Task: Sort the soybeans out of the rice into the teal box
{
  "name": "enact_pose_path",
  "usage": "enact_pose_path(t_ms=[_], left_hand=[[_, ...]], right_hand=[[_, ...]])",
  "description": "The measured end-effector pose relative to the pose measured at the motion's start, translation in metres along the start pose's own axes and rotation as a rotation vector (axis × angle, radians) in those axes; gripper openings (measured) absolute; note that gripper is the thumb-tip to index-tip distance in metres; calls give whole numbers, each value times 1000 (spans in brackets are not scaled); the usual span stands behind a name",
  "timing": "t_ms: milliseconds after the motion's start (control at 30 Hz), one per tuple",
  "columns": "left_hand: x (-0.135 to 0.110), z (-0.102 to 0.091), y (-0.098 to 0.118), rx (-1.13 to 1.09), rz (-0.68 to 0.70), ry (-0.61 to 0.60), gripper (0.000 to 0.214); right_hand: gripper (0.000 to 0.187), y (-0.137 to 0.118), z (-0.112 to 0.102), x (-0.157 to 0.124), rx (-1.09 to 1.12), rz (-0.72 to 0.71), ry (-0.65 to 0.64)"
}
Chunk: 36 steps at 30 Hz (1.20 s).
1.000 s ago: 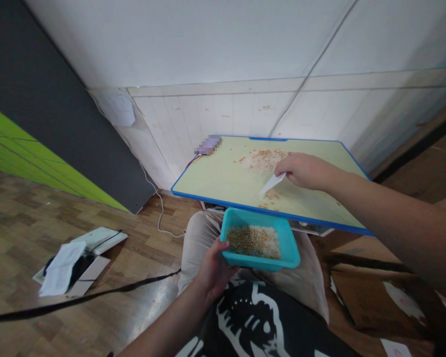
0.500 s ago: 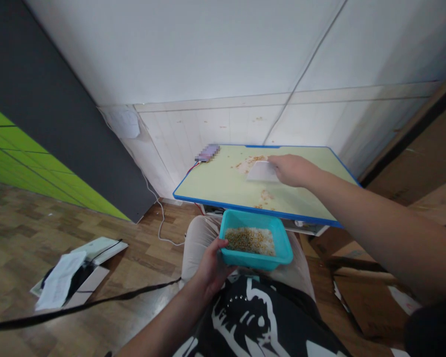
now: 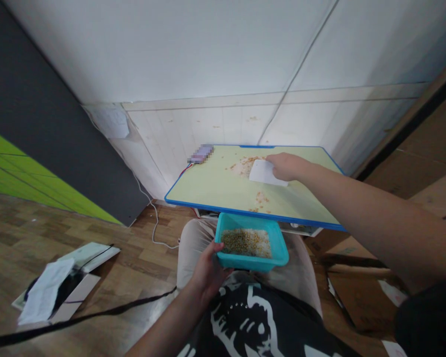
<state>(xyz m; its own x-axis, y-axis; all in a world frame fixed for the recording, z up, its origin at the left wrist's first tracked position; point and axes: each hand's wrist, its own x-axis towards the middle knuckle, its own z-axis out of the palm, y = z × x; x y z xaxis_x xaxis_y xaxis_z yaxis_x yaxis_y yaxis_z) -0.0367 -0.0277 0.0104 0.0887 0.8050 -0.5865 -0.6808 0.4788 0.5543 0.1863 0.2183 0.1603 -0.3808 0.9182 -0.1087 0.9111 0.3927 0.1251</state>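
My right hand (image 3: pixel 284 166) grips a flat white scraper card (image 3: pixel 265 172) by its far right edge, over the pale green tabletop (image 3: pixel 204 183). Left of the card lies a loose pile of white and yellow-brown grains (image 3: pixel 242 166). A smaller scatter of grains (image 3: pixel 260 199) is closer to the table's front edge. On my lap rests a turquoise plastic basin (image 3: pixel 278 250) with yellowish kernels and white grains (image 3: pixel 247 242) inside. My left hand (image 3: pixel 210 270) holds the basin's near left corner, thumb over the rim and the other fingers mostly hidden beneath.
A pixelated phone-like object (image 3: pixel 201 154) with a red cable sits at the table's back left corner. White wall (image 3: pixel 193 54) rises behind the table. Cardboard boxes (image 3: pixel 364 297) stand on the right. Papers and an open box (image 3: pixel 59 287) lie on the floor at left.
The white card has tilted so more of its face shows, while my right hand stays in nearly the same spot. The whole view has shifted slightly. My left hand still holds the basin.
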Motion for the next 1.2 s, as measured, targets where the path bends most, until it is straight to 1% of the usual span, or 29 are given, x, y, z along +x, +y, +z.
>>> enact_pose_path(t_ms=[100,333,433,533,700,967,1200], left_hand=[[-1,0,1,21,15,19,52],[-8,9,5,50,44,50,50],[-8,9,5,41,39,44,50],[-7,10,6,37,36,38,52],[-8,12,7,43,41,19,52],[-5,8,6,40,38,30,52],[-6,10,7,16,34,6,62]], right_hand=[[51,0,0,2,-2,4,-4],[50,4,-1,1,-10,-41,-9],[52,4,-2,-2,-36,-68,-21],[54,1,-5,-9,-8,-114,-31],[53,-1,-5,-14,41,-121,-49],[45,13,8,-3,99,-191,32],[45,15,6,-5,81,-195,33]])
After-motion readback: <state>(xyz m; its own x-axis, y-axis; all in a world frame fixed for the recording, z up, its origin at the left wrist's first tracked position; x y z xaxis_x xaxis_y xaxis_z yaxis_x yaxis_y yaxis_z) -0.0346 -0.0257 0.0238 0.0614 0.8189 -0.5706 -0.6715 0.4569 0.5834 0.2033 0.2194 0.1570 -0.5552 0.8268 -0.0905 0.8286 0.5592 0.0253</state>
